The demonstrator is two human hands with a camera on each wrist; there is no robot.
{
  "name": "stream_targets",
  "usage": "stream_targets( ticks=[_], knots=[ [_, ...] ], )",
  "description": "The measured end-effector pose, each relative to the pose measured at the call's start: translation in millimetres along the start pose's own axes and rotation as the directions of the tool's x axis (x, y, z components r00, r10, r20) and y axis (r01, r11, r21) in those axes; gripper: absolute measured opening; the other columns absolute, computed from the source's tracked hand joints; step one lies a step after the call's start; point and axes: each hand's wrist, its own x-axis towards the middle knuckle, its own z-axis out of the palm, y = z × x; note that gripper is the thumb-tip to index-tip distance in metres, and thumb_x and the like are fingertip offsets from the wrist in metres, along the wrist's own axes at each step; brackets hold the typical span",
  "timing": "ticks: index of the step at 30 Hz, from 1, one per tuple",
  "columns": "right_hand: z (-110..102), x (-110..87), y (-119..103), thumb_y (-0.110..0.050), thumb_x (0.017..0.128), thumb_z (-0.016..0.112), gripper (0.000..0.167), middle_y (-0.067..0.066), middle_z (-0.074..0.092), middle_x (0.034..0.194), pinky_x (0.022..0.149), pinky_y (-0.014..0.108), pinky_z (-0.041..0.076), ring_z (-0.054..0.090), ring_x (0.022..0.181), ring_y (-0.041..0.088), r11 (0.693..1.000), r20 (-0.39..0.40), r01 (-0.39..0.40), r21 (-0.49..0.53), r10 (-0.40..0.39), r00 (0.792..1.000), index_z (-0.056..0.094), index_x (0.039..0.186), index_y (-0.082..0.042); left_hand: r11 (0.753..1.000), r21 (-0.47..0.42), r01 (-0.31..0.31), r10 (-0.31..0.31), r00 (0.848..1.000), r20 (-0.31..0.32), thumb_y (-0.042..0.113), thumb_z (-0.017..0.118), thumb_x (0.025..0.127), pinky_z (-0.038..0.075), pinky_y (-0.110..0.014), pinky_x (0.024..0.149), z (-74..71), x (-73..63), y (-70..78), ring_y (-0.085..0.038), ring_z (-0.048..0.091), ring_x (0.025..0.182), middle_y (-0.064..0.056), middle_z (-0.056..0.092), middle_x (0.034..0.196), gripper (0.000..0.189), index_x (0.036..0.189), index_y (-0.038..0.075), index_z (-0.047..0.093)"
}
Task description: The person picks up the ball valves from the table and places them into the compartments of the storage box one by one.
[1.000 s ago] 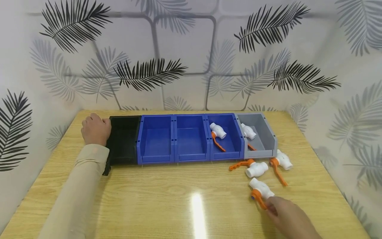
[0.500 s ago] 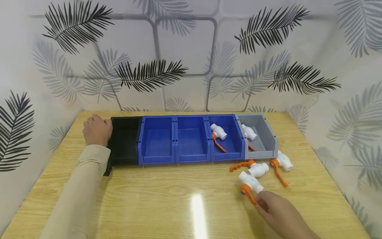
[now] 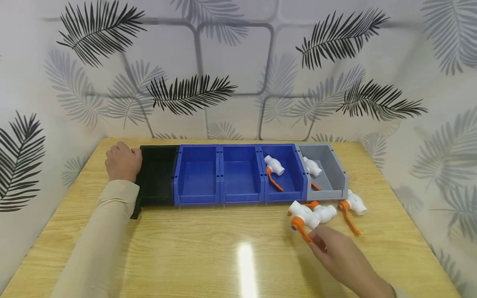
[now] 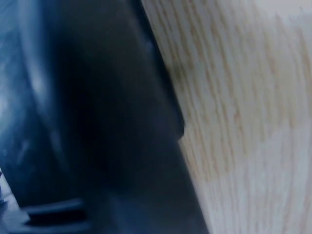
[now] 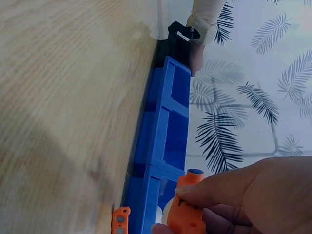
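Note:
My right hand (image 3: 343, 252) pinches the orange lever handle of a white plastic ball valve (image 3: 304, 215). The valve's white body points up and left, overlapping another ball valve (image 3: 326, 213) behind it in the head view. Seen from the right wrist, thumb and fingers hold the orange handle (image 5: 185, 209) close to the camera. At the far left, my left hand (image 3: 124, 161) has its fingers curled at the outer wall of a black bin (image 3: 158, 178); its fingertips are hidden. The left wrist view shows that bin's dark side (image 4: 122, 122) close up.
Right of the black bin stand three blue bins (image 3: 240, 198) and a grey bin (image 3: 328, 193) in a row. A ball valve (image 3: 275, 165) lies in the rightmost blue bin, another (image 3: 312, 167) in the grey one. One more valve (image 3: 357, 203) lies in front of the grey bin. A patterned wall (image 3: 231, 54) rises behind.
My right hand has carried the ball valve up and left, from the table's front right towards the bins. My left hand has stayed at the black bin.

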Motion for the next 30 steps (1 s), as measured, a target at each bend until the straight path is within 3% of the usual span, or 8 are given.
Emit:
stream_targets(
  ticks=[11,19,30],
  knots=[
    [2.1,25.6,-4.2,-0.007,0.077,0.071,0.015,-0.016,0.047,0.064,0.053,0.021,0.039,0.042,0.058,0.000,1.000,0.013,0.005,0.002,-0.005,1.000,0.061,0.078,-0.017,1.000,-0.001,0.000,0.000,1.000,-0.003,0.020,0.034,0.089,0.038,-0.059,0.065,2.3,-0.7,-2.5,-0.048,0.045,0.080,-0.032,0.048,0.086,0.034,0.086,-0.012,0.046],
    [7.4,44.2,-11.6,-0.005,0.076,0.071,0.014,-0.013,0.049,0.065,0.055,0.022,0.041,0.045,0.059,0.001,0.998,-0.033,0.065,0.020,-0.065,0.997,0.061,0.079,-0.013,1.000,-0.006,-0.005,0.005,1.000,-0.013,0.021,0.032,0.089,0.038,-0.060,0.065,2.4,0.5,-3.3,-0.049,0.045,0.081,-0.033,0.048,0.087,0.036,0.087,-0.012,0.046],
    [18.1,75.1,-25.1,-0.008,0.081,0.069,0.007,-0.009,0.054,0.069,0.055,0.023,0.042,0.047,0.060,0.004,0.997,0.010,0.031,0.066,-0.032,0.999,0.063,0.082,-0.011,1.000,-0.005,-0.010,0.010,1.000,-0.019,0.020,0.033,0.089,0.039,-0.058,0.063,2.2,0.2,-1.3,-0.047,0.045,0.077,-0.030,0.048,0.082,0.034,0.084,-0.010,0.045]
  ],
)
